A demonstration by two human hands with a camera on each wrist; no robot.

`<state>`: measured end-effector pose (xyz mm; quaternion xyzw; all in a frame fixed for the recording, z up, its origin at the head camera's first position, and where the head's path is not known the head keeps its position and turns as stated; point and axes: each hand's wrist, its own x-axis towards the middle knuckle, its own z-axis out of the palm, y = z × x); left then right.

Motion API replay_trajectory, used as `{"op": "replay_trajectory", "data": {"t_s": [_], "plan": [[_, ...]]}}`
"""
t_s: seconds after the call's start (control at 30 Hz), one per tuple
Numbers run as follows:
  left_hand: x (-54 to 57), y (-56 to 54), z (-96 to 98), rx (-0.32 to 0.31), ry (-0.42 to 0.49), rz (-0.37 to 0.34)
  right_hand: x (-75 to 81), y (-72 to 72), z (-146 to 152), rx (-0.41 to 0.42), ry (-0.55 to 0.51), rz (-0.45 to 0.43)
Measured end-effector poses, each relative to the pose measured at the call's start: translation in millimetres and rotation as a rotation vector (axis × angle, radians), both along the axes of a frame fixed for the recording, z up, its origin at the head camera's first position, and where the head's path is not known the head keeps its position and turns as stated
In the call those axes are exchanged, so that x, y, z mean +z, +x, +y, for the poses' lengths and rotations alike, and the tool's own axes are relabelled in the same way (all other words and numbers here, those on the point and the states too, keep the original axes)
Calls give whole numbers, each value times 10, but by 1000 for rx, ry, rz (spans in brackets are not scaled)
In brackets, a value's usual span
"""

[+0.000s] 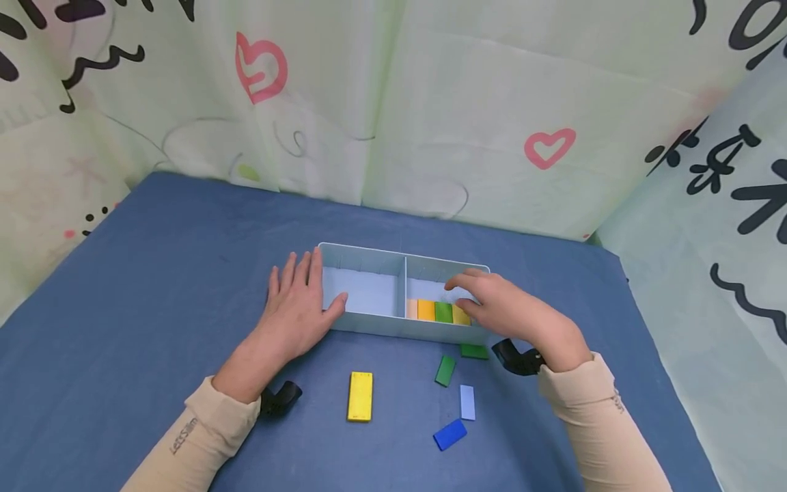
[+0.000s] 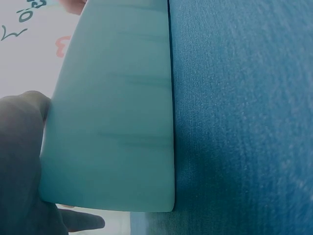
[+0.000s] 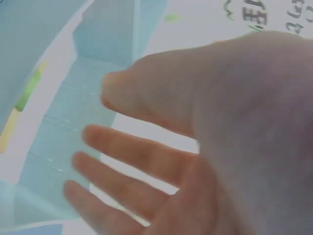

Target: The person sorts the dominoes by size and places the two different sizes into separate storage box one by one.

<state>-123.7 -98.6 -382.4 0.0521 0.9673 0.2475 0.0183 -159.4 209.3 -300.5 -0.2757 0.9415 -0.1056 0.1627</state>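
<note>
A pale blue two-compartment box (image 1: 381,324) sits on the table, split by a thin divider (image 1: 405,287). My left hand (image 1: 298,307) rests against its left end, fingers extended and thumb over the front rim; the left wrist view shows the box's outer wall (image 2: 112,107) up close. Over the right compartment hovers my right hand (image 1: 507,307), fingers spread and loosely bent, nothing held in the right wrist view. Below it, along the front wall, a row holds a peach block (image 1: 412,309), an orange block (image 1: 426,309), a green block (image 1: 443,312) and a yellow block (image 1: 460,315).
In front of the box lie a larger yellow block (image 1: 359,396), two green blocks (image 1: 445,370), a light blue block (image 1: 467,402) and a dark blue block (image 1: 450,434). Blue cloth (image 1: 184,273) covers the table. Printed curtains (image 1: 461,102) hang behind and beside it.
</note>
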Motion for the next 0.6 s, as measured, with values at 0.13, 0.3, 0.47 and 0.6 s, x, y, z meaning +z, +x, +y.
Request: {"op": "replay_trajectory", "data": {"t_s": [0.13,0.3,0.47,0.6], "plan": [[-1,8,9,-1,3,4,24,189,20,13,-126,105],[2,1,15,3,8,13,2,422,-6,75,-265,206],[-19,22,16,3,2,-1,-32,604,-64,128,-357,277],[-27,4,23,5,7,5,-84,677,-108,143,-386,266]]}}
